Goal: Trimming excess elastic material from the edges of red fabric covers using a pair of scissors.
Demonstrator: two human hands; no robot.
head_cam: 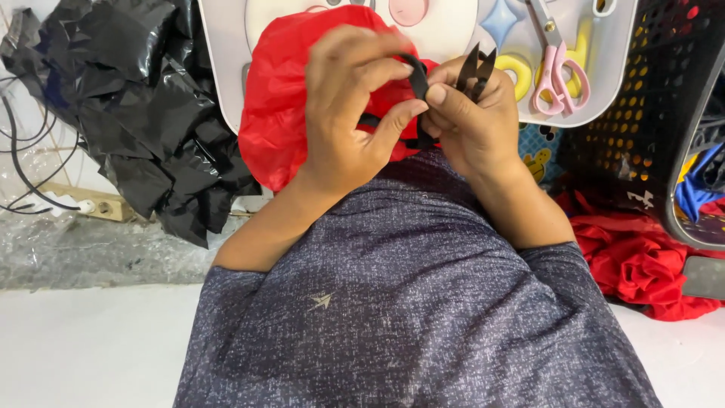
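Far left: crumpled black plastic sheeting beside a power strip. Centre: red fabric pouch held up before a pale tray. Left hand closed, thumb and forefinger pinching a black strap looped at the pouch edge. Right hand closed round black thread snips, blades up and slightly parted, just beside the strap. Likely best practice: strap kept taut, blades set close to the seam, red fabric clear. Right: pink scissors, black perforated basket, more red cloth.
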